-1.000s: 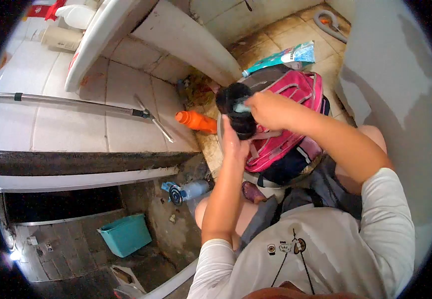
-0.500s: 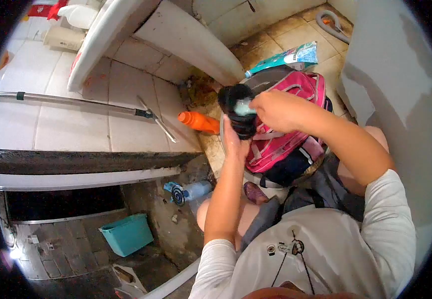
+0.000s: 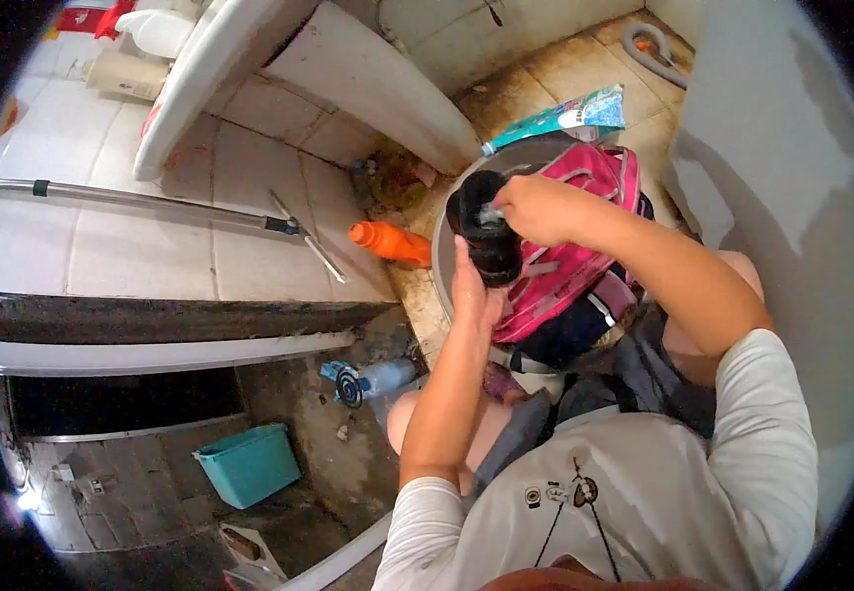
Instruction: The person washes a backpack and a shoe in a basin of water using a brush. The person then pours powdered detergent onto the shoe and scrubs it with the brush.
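My left hand (image 3: pixel 474 295) grips a black, shoe-like item (image 3: pixel 496 251) from below, and its dark opening faces up and away from me. Over that opening, my right hand (image 3: pixel 542 210) is closed on a small pale green-white thing (image 3: pixel 490 215) that looks like a scrubbing brush. My fingers cover most of it. Beneath both hands is a grey basin (image 3: pixel 443 258) holding a pink and dark backpack (image 3: pixel 584 163), which looks wet and partly hidden by my right arm.
An orange bottle (image 3: pixel 392 242) lies left of the basin, and a teal detergent bag (image 3: pixel 565 120) lies behind it. A squeegee pole (image 3: pixel 151 200) crosses the tiles at left. Lower left are a blue plastic bottle (image 3: pixel 387 376) and a teal bin (image 3: pixel 250 465). A grey hose (image 3: pixel 648 54) lies far back.
The black item has tilted, showing more of its opening, and shifted slightly right and down. The pale thing in my right hand sits deeper at the opening, with less of it visible.
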A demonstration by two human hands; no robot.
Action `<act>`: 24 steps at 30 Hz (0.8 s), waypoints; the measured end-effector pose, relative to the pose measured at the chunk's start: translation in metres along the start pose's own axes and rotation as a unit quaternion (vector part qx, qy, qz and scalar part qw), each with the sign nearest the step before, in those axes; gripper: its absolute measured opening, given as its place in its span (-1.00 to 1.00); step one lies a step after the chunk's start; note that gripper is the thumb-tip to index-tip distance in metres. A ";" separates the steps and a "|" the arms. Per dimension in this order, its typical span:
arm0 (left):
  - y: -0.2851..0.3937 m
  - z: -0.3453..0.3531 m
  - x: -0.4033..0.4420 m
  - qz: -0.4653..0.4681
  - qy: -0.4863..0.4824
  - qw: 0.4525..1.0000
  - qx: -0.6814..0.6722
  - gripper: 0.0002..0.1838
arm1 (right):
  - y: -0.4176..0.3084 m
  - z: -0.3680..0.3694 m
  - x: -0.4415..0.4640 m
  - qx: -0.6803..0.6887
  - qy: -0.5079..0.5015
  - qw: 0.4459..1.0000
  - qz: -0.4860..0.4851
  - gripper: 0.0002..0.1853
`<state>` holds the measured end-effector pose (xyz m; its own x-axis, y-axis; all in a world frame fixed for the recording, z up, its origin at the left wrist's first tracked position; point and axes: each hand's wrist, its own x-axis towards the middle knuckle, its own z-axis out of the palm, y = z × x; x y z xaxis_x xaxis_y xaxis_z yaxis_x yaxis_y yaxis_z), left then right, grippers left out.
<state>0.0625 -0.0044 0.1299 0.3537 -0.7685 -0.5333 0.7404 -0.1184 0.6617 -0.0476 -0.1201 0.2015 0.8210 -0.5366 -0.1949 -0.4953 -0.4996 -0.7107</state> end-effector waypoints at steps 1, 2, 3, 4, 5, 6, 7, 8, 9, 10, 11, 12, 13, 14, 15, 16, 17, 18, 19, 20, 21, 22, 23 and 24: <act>0.002 -0.009 0.006 0.011 -0.056 0.998 -0.003 -0.53 | 0.001 0.000 -0.004 0.002 0.000 1.000 -0.003 -0.66; 0.006 -0.013 0.009 0.022 -0.110 0.994 -0.006 -0.52 | -0.003 -0.003 -0.012 0.003 -0.002 1.000 -0.006 -0.66; 0.010 -0.014 0.014 0.020 -0.055 0.997 -0.043 -0.50 | -0.014 -0.010 -0.021 -0.021 -0.022 0.999 -0.010 -0.66; 0.010 -0.017 0.014 0.033 -0.049 0.997 -0.044 -0.47 | -0.016 -0.006 -0.020 -0.023 -0.024 0.999 -0.009 -0.66; 0.008 -0.014 0.013 0.022 -0.015 0.999 -0.036 -0.46 | -0.015 0.001 -0.017 -0.015 -0.008 1.000 -0.008 -0.66; 0.005 -0.012 0.011 0.010 0.019 0.999 -0.026 -0.45 | -0.012 0.009 -0.014 -0.006 0.010 1.000 -0.007 -0.65; -0.001 -0.009 0.008 0.006 0.015 1.000 -0.021 -0.45 | -0.003 0.015 -0.002 0.015 0.024 0.999 0.016 -0.66; -0.006 -0.006 0.003 0.003 0.012 1.000 -0.016 -0.45 | -0.001 0.010 -0.002 0.016 0.025 0.999 0.016 -0.66; -0.004 -0.007 -0.003 -0.015 0.008 1.000 0.006 -0.46 | 0.000 0.004 -0.003 -0.009 0.003 1.000 0.001 -0.67; 0.000 -0.009 -0.001 -0.014 0.009 1.000 0.005 -0.46 | 0.000 -0.001 -0.006 -0.035 -0.020 0.999 -0.014 -0.67; 0.006 -0.011 0.003 0.011 -0.019 1.000 0.000 -0.44 | -0.008 -0.008 -0.015 -0.022 -0.005 1.000 -0.006 -0.67; 0.010 -0.012 0.009 0.036 -0.046 0.998 -0.006 -0.41 | -0.014 -0.009 -0.021 -0.024 -0.007 1.000 -0.006 -0.67; 0.013 -0.015 0.016 0.039 -0.047 0.996 -0.058 -0.41 | -0.020 -0.009 -0.027 -0.016 -0.011 1.000 -0.016 -0.67; 0.019 -0.004 0.005 0.020 -0.051 0.997 -0.055 -0.42 | -0.023 -0.009 -0.029 -0.008 -0.014 1.000 -0.025 -0.67; 0.013 -0.004 0.004 0.018 -0.021 0.999 -0.029 -0.44 | -0.020 0.003 -0.022 -0.020 0.023 1.000 -0.004 -0.67; 0.004 -0.002 0.002 0.015 0.010 1.000 -0.001 -0.46 | -0.015 0.006 -0.016 -0.019 0.022 1.000 -0.002 -0.67; -0.002 0.001 0.001 0.002 0.030 0.999 -0.017 -0.47 | -0.010 0.003 -0.008 -0.018 0.008 1.000 0.013 -0.66; -0.001 -0.003 0.002 0.003 0.031 0.999 -0.018 -0.47 | -0.006 0.000 -0.002 -0.017 -0.008 0.999 0.026 -0.66; -0.001 -0.011 0.008 0.013 0.000 1.000 -0.006 -0.45 | -0.004 0.000 -0.002 -0.037 -0.026 0.999 0.017 -0.66; 0.000 -0.020 0.015 0.022 -0.030 0.999 0.005 -0.43 | -0.008 -0.005 -0.007 -0.039 -0.026 0.999 0.015 -0.66; 0.004 -0.028 0.026 0.014 -0.036 0.999 -0.027 -0.42 | -0.016 -0.013 -0.019 -0.031 -0.029 0.999 -0.006 -0.66; 0.007 -0.037 0.035 0.031 -0.024 0.998 -0.057 -0.41 | -0.021 -0.016 -0.028 -0.025 -0.032 0.999 -0.026 -0.67; 0.009 -0.030 0.027 0.013 -0.018 0.999 -0.047 -0.41 | -0.019 -0.005 -0.027 -0.037 0.003 0.999 -0.034 -0.66; 0.011 -0.018 0.014 -0.006 -0.012 0.999 -0.034 -0.42 | -0.013 0.003 -0.017 -0.038 0.003 0.999 -0.033 -0.66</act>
<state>0.0861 -0.0048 0.1204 0.3310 -0.7822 -0.5278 0.7822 -0.0853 0.6171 -0.0545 -0.1027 0.2122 0.8506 -0.5051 -0.1460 -0.4612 -0.5834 -0.6685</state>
